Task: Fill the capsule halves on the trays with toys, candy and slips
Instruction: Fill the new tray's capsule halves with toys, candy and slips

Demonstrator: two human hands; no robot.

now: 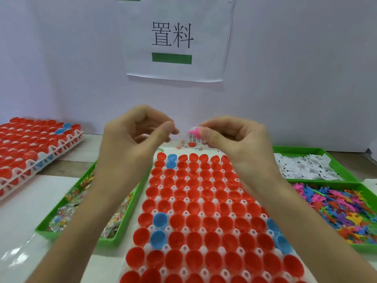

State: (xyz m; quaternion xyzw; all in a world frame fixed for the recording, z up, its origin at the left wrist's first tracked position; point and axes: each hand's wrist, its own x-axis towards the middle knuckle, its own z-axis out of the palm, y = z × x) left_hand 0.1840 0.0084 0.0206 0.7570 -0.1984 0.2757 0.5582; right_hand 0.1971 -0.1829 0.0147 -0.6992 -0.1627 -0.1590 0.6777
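A white tray [161, 201] in front of me holds rows of open red capsule halves [193, 220] and a few blue ones [160, 220]. Both hands hover above the tray's far end. My right hand [234, 139] pinches a small pink toy [193, 132] together with a printed slip [192, 137]. My left hand [134, 135] has its fingers curled, thumb and forefinger tips close together near the toy; whether it holds anything is blurred.
A green bin of wrapped candy [81, 205] lies left of the tray. On the right, one green bin holds white slips [306, 166] and another holds colourful plastic toys [336, 207]. Stacked trays of red capsules [30, 144] sit far left. A paper sign [175, 37] hangs on the wall.
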